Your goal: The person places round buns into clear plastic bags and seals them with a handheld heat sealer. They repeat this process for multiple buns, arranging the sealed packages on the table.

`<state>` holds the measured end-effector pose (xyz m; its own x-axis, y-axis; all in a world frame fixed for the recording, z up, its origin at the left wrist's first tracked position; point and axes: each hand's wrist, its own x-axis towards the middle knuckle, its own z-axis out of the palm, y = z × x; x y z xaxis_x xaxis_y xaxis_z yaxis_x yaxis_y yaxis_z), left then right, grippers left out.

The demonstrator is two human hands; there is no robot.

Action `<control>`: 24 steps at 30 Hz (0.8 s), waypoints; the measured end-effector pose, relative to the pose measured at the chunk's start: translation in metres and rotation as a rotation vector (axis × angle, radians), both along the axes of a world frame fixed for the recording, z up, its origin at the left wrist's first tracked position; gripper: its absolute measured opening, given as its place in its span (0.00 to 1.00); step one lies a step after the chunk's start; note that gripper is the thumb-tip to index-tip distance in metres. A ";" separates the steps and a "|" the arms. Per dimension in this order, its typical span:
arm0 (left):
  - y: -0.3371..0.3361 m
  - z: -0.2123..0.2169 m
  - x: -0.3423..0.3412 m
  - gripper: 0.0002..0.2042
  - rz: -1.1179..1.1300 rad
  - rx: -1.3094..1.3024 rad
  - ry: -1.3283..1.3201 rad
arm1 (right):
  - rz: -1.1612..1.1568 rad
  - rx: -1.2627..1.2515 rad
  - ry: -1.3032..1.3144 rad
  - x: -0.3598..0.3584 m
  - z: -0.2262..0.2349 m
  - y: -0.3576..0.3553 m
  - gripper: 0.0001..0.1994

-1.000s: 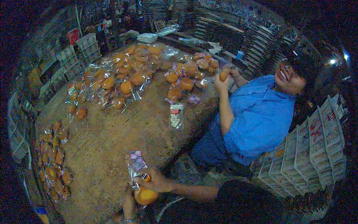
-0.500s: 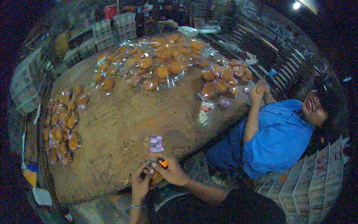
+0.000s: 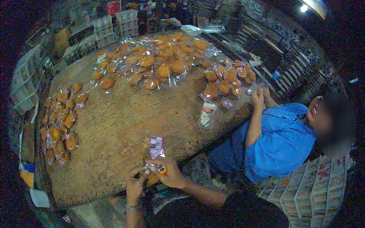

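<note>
At the table's near edge my two hands meet. My right hand (image 3: pixel 172 174) is closed around a small orange tool (image 3: pixel 162 169), whose exact kind I cannot make out. My left hand (image 3: pixel 136 183), with a bracelet at its wrist, pinches at a shiny spot by the right fingertips; what it grips is too small to tell. Below and partly behind the hands shows a golden-brown bun (image 3: pixel 153 179). Just beyond them on the table lies a short stack of pink-and-white labels (image 3: pixel 156 146).
Wrapped buns form a big heap (image 3: pixel 163 57) at the back, a left pile (image 3: pixel 61 123) and a right pile (image 3: pixel 228 79). A co-worker in a blue shirt (image 3: pixel 279 138) sits at right. A small clear bag (image 3: pixel 206 114) lies nearby. Plastic crates (image 3: pixel 127 22) stand behind the wooden table (image 3: pixel 114 125).
The view has shifted slightly. My hands stay together at the table edge, the left fingers pinching closer to the tool's end. The co-worker's hands have moved a little.
</note>
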<state>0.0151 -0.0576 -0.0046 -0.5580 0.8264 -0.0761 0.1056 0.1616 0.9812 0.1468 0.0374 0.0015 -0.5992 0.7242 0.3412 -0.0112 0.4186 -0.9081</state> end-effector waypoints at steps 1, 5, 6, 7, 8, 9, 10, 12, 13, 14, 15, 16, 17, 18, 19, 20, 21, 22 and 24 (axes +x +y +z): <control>0.002 0.002 -0.001 0.09 0.014 0.066 0.007 | 0.023 0.043 -0.012 0.001 0.002 0.000 0.12; 0.006 0.012 0.000 0.07 0.016 -0.136 0.017 | 0.039 -0.105 -0.092 0.004 0.001 -0.003 0.08; 0.008 0.013 0.002 0.06 -0.008 -0.103 0.010 | 0.046 -0.218 -0.085 0.004 0.000 -0.004 0.08; 0.009 0.014 0.004 0.05 -0.027 -0.028 0.043 | 0.058 -0.338 -0.104 0.004 -0.002 -0.005 0.08; 0.009 0.014 0.006 0.04 -0.057 0.040 0.118 | 0.036 -0.320 -0.064 0.002 -0.005 -0.006 0.08; 0.008 0.015 0.007 0.04 -0.046 -0.010 0.006 | 0.022 -0.307 -0.054 0.002 -0.007 -0.006 0.07; 0.008 0.014 0.008 0.04 -0.044 -0.060 -0.064 | 0.013 -0.292 -0.048 0.001 -0.010 -0.006 0.07; 0.007 0.014 0.006 0.04 -0.028 -0.161 -0.067 | -0.008 -0.257 -0.033 0.000 -0.015 -0.004 0.07; 0.008 0.014 0.004 0.04 -0.012 -0.123 -0.094 | -0.040 -0.224 0.003 -0.001 -0.017 -0.003 0.07; 0.010 0.014 0.002 0.04 0.007 -0.139 -0.102 | -0.036 -0.088 -0.037 0.001 -0.018 -0.002 0.08; 0.012 0.012 0.002 0.04 0.029 -0.154 -0.113 | -0.038 -0.032 -0.081 0.001 -0.020 -0.001 0.08; 0.013 0.011 -0.001 0.05 0.021 -0.242 -0.025 | -0.048 0.049 -0.103 0.002 -0.021 -0.001 0.09; 0.014 0.008 0.002 0.06 -0.013 -0.160 -0.074 | -0.054 0.126 -0.124 0.003 -0.023 -0.001 0.10; 0.016 0.005 0.004 0.08 -0.030 -0.081 -0.069 | -0.093 0.175 -0.112 0.004 -0.024 0.001 0.09; 0.016 0.001 0.007 0.09 -0.044 0.011 -0.062 | -0.077 0.057 -0.107 0.005 -0.026 0.001 0.09; 0.013 -0.003 0.011 0.10 -0.053 -0.033 -0.062 | -0.070 -0.047 -0.112 0.007 -0.028 0.000 0.08; 0.010 -0.008 0.016 0.11 -0.057 -0.063 -0.064 | -0.060 -0.122 -0.076 0.008 -0.030 0.000 0.07; 0.007 -0.013 0.017 0.12 -0.067 -0.089 -0.030 | -0.027 -0.201 -0.128 0.008 -0.032 0.001 0.07; 0.001 -0.020 0.015 0.11 -0.085 -0.063 -0.201 | 0.037 -0.283 -0.116 0.006 -0.036 0.005 0.07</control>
